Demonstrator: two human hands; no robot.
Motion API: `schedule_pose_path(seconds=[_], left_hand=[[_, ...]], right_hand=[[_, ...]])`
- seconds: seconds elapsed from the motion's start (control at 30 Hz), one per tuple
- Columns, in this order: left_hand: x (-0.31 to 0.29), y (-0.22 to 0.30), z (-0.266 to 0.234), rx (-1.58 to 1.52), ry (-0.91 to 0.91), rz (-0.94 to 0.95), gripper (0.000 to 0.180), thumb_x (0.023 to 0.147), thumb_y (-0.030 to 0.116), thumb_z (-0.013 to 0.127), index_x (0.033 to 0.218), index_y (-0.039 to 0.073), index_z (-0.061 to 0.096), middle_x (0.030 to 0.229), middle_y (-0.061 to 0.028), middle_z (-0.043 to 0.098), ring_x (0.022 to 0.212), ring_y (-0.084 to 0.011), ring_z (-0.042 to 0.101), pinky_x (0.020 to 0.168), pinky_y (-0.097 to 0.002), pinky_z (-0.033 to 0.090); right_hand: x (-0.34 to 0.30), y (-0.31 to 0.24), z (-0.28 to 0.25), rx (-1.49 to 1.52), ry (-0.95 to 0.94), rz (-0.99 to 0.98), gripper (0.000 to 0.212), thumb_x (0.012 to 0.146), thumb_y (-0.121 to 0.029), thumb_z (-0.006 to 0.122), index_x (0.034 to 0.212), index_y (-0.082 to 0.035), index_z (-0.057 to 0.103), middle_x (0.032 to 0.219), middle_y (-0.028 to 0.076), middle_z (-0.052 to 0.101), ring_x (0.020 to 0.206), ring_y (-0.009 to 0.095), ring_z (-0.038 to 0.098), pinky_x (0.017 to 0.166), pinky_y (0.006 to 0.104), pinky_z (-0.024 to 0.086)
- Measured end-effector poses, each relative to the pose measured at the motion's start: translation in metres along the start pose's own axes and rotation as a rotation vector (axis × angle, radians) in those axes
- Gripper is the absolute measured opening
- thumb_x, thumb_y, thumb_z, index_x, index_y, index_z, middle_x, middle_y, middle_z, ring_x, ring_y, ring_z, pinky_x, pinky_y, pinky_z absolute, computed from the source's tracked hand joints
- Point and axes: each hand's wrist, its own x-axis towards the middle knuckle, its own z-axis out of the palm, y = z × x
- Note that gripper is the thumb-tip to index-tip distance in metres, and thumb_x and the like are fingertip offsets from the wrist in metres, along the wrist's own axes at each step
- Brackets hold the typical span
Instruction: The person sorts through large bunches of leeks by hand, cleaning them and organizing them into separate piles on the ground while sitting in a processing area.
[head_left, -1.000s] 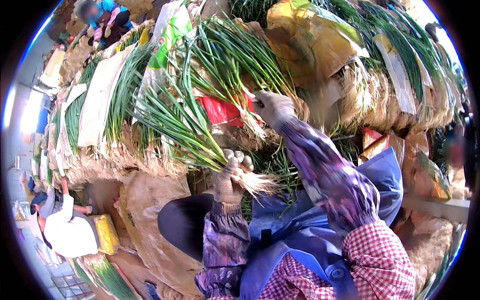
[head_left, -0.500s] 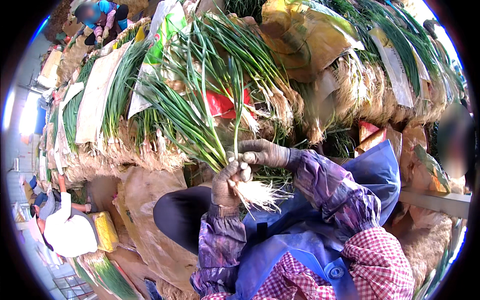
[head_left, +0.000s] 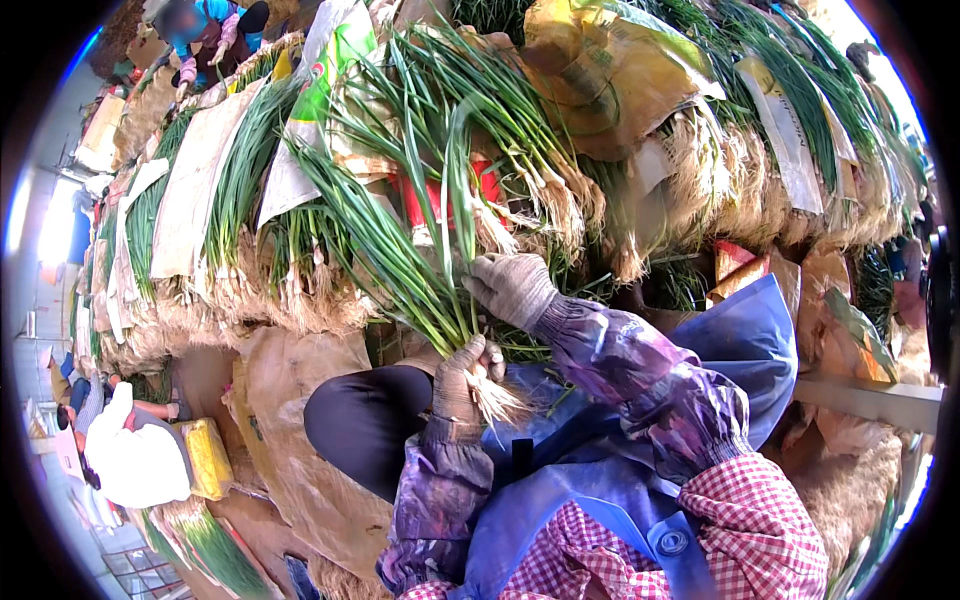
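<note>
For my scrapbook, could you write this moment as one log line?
Left hand: grips green onion bunch | Right hand: at its stalks | Beyond: red sheet

"What colour are the onions [head_left: 425,315]?"

"Green leaves [head_left: 365,235], straw-pale roots [head_left: 495,400]."

"And what's worn?"

"Blue apron [head_left: 590,490], red-and-white checked shirt [head_left: 760,510], sleeves [head_left: 645,370] mottled purple and grey."

"Any others?"

"A red bag [head_left: 488,182], a yellow-brown sack [head_left: 590,90], a white sack [head_left: 290,190] with bright green."

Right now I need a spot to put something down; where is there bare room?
The brown sheet looks bare between the yellow bundle and the dark knee. Crowded: the green-onion row above, and around the bunch in the left hand.
</note>
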Motion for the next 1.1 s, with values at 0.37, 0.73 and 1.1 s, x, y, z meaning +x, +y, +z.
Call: schedule_pose_path(seconds=[0.37, 0.73, 1.1], left_hand=[[-0.014, 0.045, 0.02, -0.251, -0.645, 0.426, 0.049, 0.087, 0.017, 0.057, 0.129, 0.002, 0.036, 0.067, -0.0028, 0.048, 0.055, -0.0117, 0.043, 0.05, -0.0252, 0.038], [0.068, 0.026, 0.002, 0.015, -0.038, 0.364, 0.021, 0.081, 0.007, 0.067, 0.098, 0.008, 0.055, 0.077, -0.0034, 0.057, 0.062, -0.0129, 0.055, 0.05, -0.0182, 0.047], [0.037, 0.009, 0.018, -0.343, -0.564, 0.12, 0.025, 0.081, 0.004, 0.062, 0.101, 0.01, 0.049, 0.087, -0.0061, 0.053, 0.085, -0.0204, 0.052, 0.075, -0.0373, 0.047]], right_hand=[[-0.016, 0.1, 0.033, -0.249, -0.634, -0.032, 0.021, 0.079, -0.028, 0.061, 0.083, -0.008, 0.066, 0.072, 0.01, 0.063, 0.069, 0.025, 0.063, 0.058, 0.0386, 0.051], [0.05, 0.021, -0.04, -0.305, 0.0, 0.001, 0.024, 0.085, -0.028, 0.054, 0.076, -0.007, 0.057, 0.067, 0.01, 0.06, 0.062, 0.028, 0.062, 0.055, 0.0384, 0.048], [0.021, 0.054, -0.002, 1.384, -0.214, 0.458, 0.044, 0.087, -0.032, 0.063, 0.119, -0.003, 0.055, 0.085, 0.004, 0.063, 0.072, 0.01, 0.056, 0.061, 0.0244, 0.047]])
